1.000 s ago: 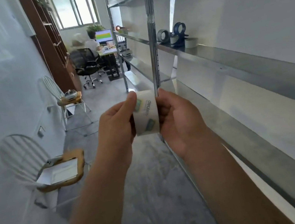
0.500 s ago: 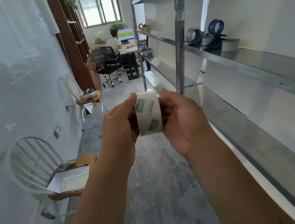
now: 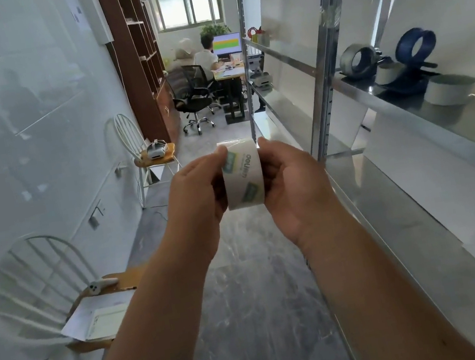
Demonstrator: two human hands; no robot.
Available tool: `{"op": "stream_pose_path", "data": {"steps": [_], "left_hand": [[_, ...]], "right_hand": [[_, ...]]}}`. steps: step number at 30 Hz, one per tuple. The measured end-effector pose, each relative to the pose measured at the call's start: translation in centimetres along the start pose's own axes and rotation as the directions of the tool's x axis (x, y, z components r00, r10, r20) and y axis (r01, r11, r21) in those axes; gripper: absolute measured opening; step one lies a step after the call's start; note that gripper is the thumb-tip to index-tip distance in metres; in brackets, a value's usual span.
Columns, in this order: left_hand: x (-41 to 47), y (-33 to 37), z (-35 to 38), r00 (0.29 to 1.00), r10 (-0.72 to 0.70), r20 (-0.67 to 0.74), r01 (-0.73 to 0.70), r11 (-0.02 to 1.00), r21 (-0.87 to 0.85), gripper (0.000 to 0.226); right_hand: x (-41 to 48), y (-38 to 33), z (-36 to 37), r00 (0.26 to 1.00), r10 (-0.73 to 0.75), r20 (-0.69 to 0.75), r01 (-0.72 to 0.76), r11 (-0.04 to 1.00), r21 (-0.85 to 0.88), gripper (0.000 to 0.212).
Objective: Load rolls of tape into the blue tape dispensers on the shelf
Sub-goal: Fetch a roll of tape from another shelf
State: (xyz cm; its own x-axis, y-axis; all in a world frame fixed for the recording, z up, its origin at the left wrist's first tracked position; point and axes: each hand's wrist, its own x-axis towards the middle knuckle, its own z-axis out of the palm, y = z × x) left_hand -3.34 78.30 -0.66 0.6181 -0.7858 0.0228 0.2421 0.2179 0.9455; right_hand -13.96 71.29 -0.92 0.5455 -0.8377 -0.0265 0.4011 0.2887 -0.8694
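Both hands were raised in the middle of a narrow aisle, holding one roll of tape [image 3: 242,174] between them. The left hand [image 3: 197,192] closed on the roll's left side, thumb laid over its top edge; the right hand [image 3: 293,183] closed on the right side, fingers curled behind it. The roll stood on edge, its printed wrap facing the camera — green labels and a line of lettering on white.

To the right ran a metal shelf [image 3: 404,95] on a perforated steel upright [image 3: 323,71], with pale boards behind each level. On the upper level, far right, sat two blue tape dispensers [image 3: 417,49]: the nearer one's hub showed bare blue, the farther one carried a grey roll [image 3: 358,60]. Two more loose rolls lay flat beside them — a small one [image 3: 388,73] between the dispensers and a larger one [image 3: 449,89] nearer the camera, touching the shelf's front lip.

The floor [image 3: 250,303] was grey marbled stone. Along the pale left wall stood two white spindle-back chairs; the near chair [image 3: 38,291] held papers and a white controller, the far chair [image 3: 136,146] a white headset. At the far end, beneath a window, a person sat in a black office chair [image 3: 194,99] before a lit monitor [image 3: 226,44], beside a tall brown bookcase [image 3: 141,64].
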Motion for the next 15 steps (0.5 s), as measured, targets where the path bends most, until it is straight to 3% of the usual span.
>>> {"op": "stream_pose_path", "data": {"steps": [7, 15], "left_hand": [[10.7, 0.1, -1.5, 0.999, -0.025, 0.047, 0.025, 1.000, -0.018, 0.040], [28.1, 1.6, -3.1, 0.985, -0.060, 0.162, 0.062, 0.998, -0.011, 0.029]], "right_hand": [[10.7, 1.5, 1.8, 0.999, -0.021, -0.034, 0.021, 1.000, 0.002, 0.031], [25.5, 2.7, 5.3, 0.976, -0.138, -0.168, 0.141, 0.990, 0.008, 0.032]]}}
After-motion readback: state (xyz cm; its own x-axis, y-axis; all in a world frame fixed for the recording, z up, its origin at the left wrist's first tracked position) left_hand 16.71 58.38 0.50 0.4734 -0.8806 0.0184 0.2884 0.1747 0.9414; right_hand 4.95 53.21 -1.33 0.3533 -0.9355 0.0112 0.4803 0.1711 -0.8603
